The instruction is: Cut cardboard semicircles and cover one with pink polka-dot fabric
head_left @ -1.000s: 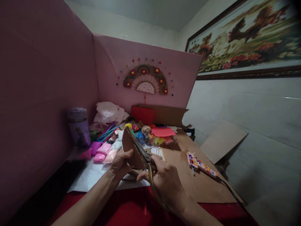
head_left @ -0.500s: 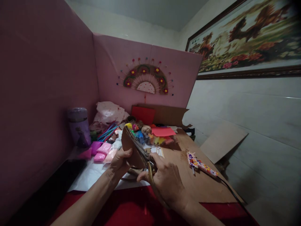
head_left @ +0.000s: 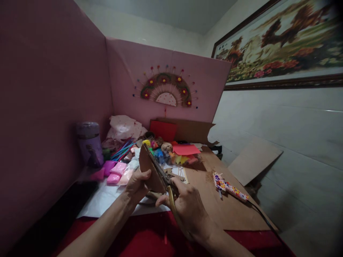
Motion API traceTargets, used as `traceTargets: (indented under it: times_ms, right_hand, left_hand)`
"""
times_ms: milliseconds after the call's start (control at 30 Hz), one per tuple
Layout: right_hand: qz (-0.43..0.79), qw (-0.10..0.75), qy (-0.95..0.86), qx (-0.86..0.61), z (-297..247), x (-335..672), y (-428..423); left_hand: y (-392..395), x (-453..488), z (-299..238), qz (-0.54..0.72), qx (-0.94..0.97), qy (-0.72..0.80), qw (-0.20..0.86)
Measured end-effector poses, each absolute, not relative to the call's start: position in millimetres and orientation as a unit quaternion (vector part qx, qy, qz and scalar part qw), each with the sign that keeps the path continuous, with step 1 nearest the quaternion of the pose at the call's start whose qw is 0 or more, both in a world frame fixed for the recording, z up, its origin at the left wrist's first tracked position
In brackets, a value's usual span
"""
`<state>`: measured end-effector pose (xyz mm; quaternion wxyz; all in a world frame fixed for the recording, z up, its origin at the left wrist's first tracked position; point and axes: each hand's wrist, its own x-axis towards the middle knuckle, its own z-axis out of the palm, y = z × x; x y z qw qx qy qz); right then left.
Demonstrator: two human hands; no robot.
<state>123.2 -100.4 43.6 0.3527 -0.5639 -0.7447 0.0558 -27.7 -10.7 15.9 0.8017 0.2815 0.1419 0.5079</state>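
My left hand [head_left: 138,184] grips a piece of brown cardboard [head_left: 148,167] with the thumb on its near face, holding it upright above the table. My right hand [head_left: 189,205] is closed round the yellowish handles of a pair of scissors [head_left: 173,203]. The dark scissor blades run along the cardboard's right edge, pointing up and away from me. Whether the edge lies between the blades is hard to see. Beneath my hands, part of a curved brown strip [head_left: 147,204] shows on white paper.
Packets of pink clay [head_left: 119,167], a purple tumbler [head_left: 90,144] and coloured craft supplies [head_left: 160,155] stand behind my hands. A flower-patterned glue gun [head_left: 230,189] with a cord rests on a cardboard sheet [head_left: 211,210]. A decorated fan [head_left: 164,85] hangs on the pink board.
The scissor blades have drawn closer together along the cardboard's edge. My right hand has shifted very slightly; my left hand keeps its place.
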Motion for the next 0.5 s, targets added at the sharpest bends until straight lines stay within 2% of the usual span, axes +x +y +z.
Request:
traceTargets:
  times_ms: [300,500]
  right_hand:
    - [0.071,0.366,-0.749,-0.548,39.5,123.6,-96.7]
    - [0.036,0.358,-0.744,-0.562,39.8,122.0,-96.6]
  left_hand:
    - [-9.4,-28.3,15.4,0.507,0.280,0.145,0.802]
    - [-9.1,-28.9,14.1,0.507,0.271,0.159,0.803]
